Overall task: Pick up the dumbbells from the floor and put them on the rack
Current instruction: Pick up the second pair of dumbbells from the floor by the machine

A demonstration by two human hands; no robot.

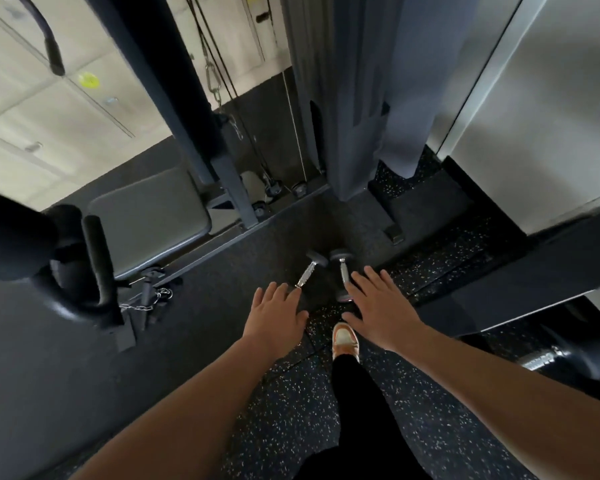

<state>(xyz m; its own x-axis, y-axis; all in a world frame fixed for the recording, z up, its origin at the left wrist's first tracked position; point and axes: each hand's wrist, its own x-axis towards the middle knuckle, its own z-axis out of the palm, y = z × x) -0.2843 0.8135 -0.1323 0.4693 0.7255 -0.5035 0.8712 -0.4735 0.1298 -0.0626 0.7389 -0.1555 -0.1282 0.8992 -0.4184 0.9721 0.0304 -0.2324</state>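
Forearms: both bare, reaching forward and down from the bottom edge.
Left hand [277, 313]: palm down, fingers spread and empty, over the near end of the left dumbbell [307, 271]; contact cannot be told.
Right hand [383, 308]: palm down, fingers spread and empty, partly covering the right dumbbell [342, 268].
Dumbbells: two, side by side on the speckled floor [291, 403], chrome handles, dark heads.
Shoe [345, 339]: orange and white, just behind the dumbbells, between the hands.
Bench pad [153, 216]: grey, to the left.
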